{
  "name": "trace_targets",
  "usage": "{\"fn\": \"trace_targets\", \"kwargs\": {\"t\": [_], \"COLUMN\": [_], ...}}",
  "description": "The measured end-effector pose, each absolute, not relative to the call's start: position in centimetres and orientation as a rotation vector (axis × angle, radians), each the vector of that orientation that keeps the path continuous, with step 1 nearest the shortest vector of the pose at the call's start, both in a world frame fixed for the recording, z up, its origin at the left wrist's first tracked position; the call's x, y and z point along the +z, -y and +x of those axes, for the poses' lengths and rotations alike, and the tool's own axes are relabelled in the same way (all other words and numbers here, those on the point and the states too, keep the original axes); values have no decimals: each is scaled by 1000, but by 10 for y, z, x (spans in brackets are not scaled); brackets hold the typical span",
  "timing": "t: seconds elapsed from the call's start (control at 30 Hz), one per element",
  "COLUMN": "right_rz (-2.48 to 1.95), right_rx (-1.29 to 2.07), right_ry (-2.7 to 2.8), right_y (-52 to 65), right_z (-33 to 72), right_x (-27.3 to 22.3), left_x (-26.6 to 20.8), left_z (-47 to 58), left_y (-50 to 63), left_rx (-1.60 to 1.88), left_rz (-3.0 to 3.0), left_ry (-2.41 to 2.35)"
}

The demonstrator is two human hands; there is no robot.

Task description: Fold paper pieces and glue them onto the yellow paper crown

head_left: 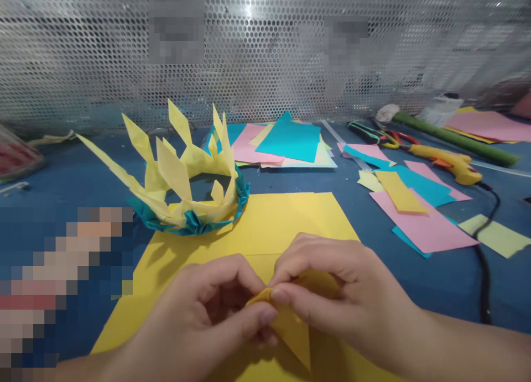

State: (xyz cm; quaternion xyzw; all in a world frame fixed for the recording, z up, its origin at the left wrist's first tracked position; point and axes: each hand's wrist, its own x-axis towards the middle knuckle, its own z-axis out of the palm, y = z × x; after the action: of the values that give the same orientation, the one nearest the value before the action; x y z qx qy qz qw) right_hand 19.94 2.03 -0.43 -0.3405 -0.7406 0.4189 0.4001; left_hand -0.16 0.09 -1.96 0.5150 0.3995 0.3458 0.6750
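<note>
Between my two hands is a small folded piece of yellow paper (293, 338), its pointed end hanging down toward me. My left hand (224, 310) pinches its left edge between thumb and fingers. From the other side, my right hand (327, 282) pinches the same paper at its top fold, the fingertips of both hands almost touching. Below them lies a large yellow sheet (290, 216). A pale yellow paper crown (174, 172) with tall diamond points and a teal folded band stands just beyond, over the sheet's far left corner.
Stacked coloured paper (290, 141) lies at the back. On the right are paper scraps (418, 221), a yellow glue gun (448, 160) with a black cord, scissors (394, 139) and a green roll (456, 139). A perforated metal screen (265, 67) closes off the far side.
</note>
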Motion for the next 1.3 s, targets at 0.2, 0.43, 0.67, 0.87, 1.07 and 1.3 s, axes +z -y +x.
{"fn": "trace_targets", "kwargs": {"t": [0.2, 0.43, 0.67, 0.87, 1.07, 1.3], "right_rz": [-816, -680, -787, -699, -608, -605], "right_rx": [973, 804, 869, 612, 456, 440], "right_ry": [1902, 1995, 1907, 2031, 2140, 2217], "right_y": [-19, -16, -17, -27, -32, -31], "right_z": [197, 196, 202, 209, 212, 216], "right_x": [-8, -9, -7, -8, -5, -9], "left_x": [-14, -22, -15, -1, -4, -7], "left_z": [5, -1, 2, 0, -3, -4], "left_y": [5, 1, -8, -20, -17, -17], "left_rx": [787, 741, 798, 851, 906, 948], "left_rz": [1059, 1342, 1220, 1100, 1360, 1308], "left_ry": [-1033, -1020, -1072, -1158, -1264, -1312]}}
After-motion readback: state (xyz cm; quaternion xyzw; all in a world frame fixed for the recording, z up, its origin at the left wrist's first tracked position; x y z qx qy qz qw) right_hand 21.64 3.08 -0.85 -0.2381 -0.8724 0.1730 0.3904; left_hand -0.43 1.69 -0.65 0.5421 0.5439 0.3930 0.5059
